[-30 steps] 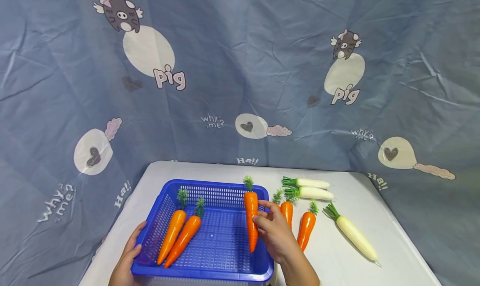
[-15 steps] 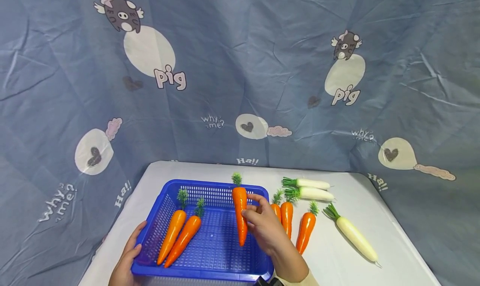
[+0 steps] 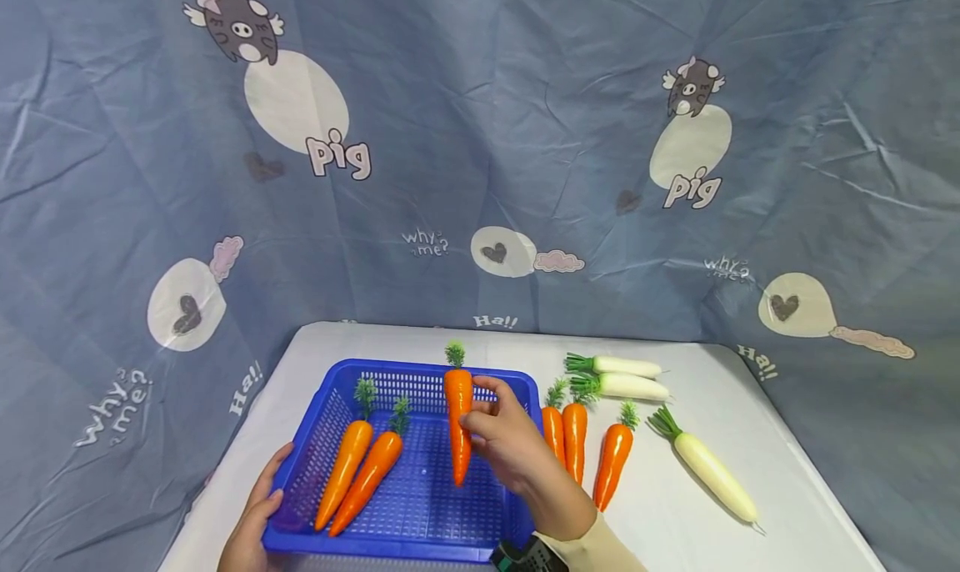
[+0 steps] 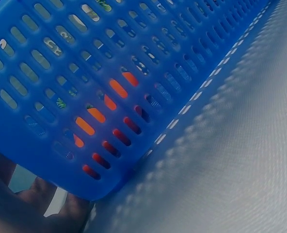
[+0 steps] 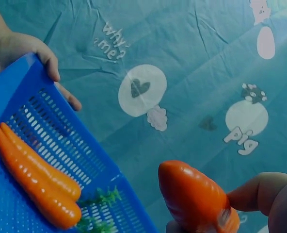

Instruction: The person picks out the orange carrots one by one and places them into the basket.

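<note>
In the head view, my right hand (image 3: 510, 447) pinches an orange carrot (image 3: 458, 422) with a green leafy top between thumb and fingers. The carrot hangs upright, tip down, over the middle of a blue plastic basket (image 3: 375, 546). At the basket's left side, my left hand (image 3: 253, 522) grips the rim near the front corner. Two carrots lie side by side in the basket's left part, one yellower (image 3: 345, 476) and one redder (image 3: 367, 484). Through the slotted wall (image 4: 148, 29) in the left wrist view, their orange shows.
Right of the basket, three more carrots (image 3: 613, 464) lie on the white table (image 3: 675, 539). Beyond them are two white radishes (image 3: 622, 386), and a third radish (image 3: 712, 472) lies farther right. A blue printed curtain (image 3: 450, 138) hangs behind the table.
My right hand has carried the carrot leftward and slightly up, from the basket's right side to over its middle. The left hand and basket have stayed put.
</note>
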The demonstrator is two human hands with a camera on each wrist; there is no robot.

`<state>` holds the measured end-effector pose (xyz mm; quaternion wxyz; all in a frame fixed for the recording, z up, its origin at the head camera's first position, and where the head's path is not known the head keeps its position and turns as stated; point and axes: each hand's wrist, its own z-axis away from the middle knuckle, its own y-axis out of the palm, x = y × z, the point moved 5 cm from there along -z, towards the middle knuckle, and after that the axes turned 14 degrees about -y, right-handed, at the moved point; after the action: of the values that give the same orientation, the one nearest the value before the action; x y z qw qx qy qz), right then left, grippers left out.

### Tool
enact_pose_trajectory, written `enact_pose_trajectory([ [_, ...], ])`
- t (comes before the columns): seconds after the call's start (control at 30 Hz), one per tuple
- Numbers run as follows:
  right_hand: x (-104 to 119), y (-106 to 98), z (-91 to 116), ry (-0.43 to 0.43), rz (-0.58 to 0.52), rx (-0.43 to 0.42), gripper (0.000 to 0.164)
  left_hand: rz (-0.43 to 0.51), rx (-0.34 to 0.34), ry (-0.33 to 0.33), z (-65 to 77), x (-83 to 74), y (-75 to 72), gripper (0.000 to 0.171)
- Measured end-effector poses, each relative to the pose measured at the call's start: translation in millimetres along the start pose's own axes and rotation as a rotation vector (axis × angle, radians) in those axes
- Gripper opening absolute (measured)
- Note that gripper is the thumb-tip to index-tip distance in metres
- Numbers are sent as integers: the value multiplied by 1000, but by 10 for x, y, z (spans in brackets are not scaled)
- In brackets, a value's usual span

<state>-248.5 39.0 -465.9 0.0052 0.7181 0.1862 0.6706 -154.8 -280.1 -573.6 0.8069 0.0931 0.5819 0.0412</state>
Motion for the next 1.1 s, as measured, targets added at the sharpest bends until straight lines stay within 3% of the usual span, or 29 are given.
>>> enact_pose_trajectory([
  [0.57,-114,206,-82,79,3,49,76,5,-13,8,0,10,21,58],
  [0.8,-199,212,-61,138,7,73,74,8,86,81,-7,14,-6,53],
  [0.9,-230,208,-62,143,4,79,72,19,123,75,-7,11,-18,53],
  [1.1,-282,200,-65,163,-7,94,72,0,100,54,-7,-27,-18,54],
])
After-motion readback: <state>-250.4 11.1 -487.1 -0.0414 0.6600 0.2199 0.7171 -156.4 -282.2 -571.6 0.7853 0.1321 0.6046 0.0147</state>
